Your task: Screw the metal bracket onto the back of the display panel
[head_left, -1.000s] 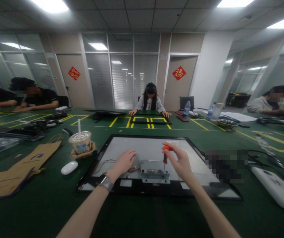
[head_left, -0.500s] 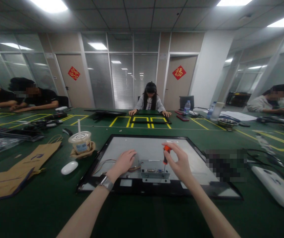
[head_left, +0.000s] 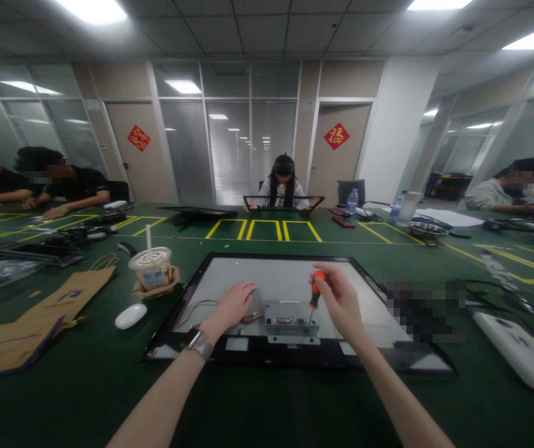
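A flat display panel [head_left: 276, 283] with a black border lies on the table in front of me. On its near middle part sits a grey metal bracket [head_left: 291, 330] with a blue video port and another connector in its face. My right hand [head_left: 341, 298] grips an orange-and-black screwdriver [head_left: 316, 289], whose shaft points down at the bracket's right end. The exact tip contact is too small to tell. With fingers stretched out, my left hand [head_left: 233, 303] lies flat on the panel, left of the bracket, near some thin wires [head_left: 196, 307].
Left of the panel are a lidded drink cup [head_left: 151, 269] with a straw, a white mouse [head_left: 130, 316] and a paper bag [head_left: 47, 311]. A white device [head_left: 518, 351] and dark cables lie right. Across the table a person holds a black frame [head_left: 285, 198].
The screwdriver's handle has tilted slightly right along with my right hand. My left hand stays put. The person opposite has lifted the black frame off the table.
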`<state>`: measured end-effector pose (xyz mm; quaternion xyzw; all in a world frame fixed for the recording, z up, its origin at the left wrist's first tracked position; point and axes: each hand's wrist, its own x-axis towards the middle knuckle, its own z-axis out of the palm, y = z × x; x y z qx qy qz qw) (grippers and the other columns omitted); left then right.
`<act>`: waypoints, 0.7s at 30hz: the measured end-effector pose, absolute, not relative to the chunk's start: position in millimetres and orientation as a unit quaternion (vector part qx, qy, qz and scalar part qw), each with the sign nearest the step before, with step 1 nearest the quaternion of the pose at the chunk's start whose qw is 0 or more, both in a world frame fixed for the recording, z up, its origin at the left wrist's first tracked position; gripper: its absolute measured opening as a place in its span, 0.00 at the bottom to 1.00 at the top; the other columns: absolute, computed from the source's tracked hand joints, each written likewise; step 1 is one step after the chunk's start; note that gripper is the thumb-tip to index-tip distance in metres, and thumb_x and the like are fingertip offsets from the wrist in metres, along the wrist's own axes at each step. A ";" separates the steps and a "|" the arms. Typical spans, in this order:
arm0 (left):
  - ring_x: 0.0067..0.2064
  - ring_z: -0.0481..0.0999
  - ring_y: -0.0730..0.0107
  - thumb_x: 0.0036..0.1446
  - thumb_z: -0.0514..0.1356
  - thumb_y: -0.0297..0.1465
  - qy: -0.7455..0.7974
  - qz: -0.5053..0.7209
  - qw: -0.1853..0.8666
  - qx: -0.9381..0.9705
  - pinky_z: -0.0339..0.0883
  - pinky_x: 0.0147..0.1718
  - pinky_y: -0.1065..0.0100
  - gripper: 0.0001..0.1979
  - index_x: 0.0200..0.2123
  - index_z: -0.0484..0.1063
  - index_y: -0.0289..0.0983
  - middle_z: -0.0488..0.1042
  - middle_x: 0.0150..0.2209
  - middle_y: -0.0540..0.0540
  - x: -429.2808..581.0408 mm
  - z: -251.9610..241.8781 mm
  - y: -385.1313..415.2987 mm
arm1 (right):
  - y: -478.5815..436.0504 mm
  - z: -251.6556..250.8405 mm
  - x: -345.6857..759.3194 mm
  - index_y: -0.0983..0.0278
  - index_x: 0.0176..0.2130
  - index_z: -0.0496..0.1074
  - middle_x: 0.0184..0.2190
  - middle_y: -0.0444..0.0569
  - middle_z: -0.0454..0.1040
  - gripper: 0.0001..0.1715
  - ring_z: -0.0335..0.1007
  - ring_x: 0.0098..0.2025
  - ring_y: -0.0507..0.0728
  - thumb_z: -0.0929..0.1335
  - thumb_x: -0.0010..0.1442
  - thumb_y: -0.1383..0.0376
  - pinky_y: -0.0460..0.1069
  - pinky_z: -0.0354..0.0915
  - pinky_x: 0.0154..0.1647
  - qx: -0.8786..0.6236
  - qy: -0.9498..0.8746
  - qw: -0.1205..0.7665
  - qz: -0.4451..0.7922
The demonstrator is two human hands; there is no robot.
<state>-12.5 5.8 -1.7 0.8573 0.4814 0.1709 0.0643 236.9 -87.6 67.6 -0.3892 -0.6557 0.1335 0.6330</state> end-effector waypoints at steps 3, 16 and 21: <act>0.60 0.64 0.63 0.63 0.48 0.27 0.479 0.170 0.065 0.859 0.54 0.62 0.60 0.20 0.55 0.67 0.34 0.66 0.60 0.41 -12.4 -0.4 5.1 | -86.2 67.5 237.8 0.60 0.42 0.70 0.33 0.47 0.73 0.10 0.69 0.36 0.57 0.62 0.65 0.60 0.52 0.65 0.38 -0.355 -0.646 0.638 0.225; 0.60 0.66 0.62 0.63 0.48 0.28 0.472 0.190 0.072 0.858 0.56 0.61 0.59 0.19 0.55 0.68 0.34 0.67 0.59 0.40 -13.9 -4.5 7.3 | -82.3 67.5 236.7 0.60 0.36 0.75 0.31 0.47 0.74 0.12 0.69 0.37 0.57 0.67 0.60 0.55 0.53 0.65 0.41 -0.264 -0.556 0.665 0.423; 0.60 0.65 0.62 0.63 0.48 0.27 0.468 0.188 0.067 0.861 0.56 0.61 0.59 0.19 0.55 0.68 0.35 0.67 0.59 0.41 -14.0 -6.0 8.6 | -80.2 63.1 240.2 0.59 0.33 0.75 0.33 0.45 0.72 0.10 0.67 0.39 0.56 0.69 0.58 0.56 0.50 0.63 0.40 -0.311 -0.578 0.663 0.361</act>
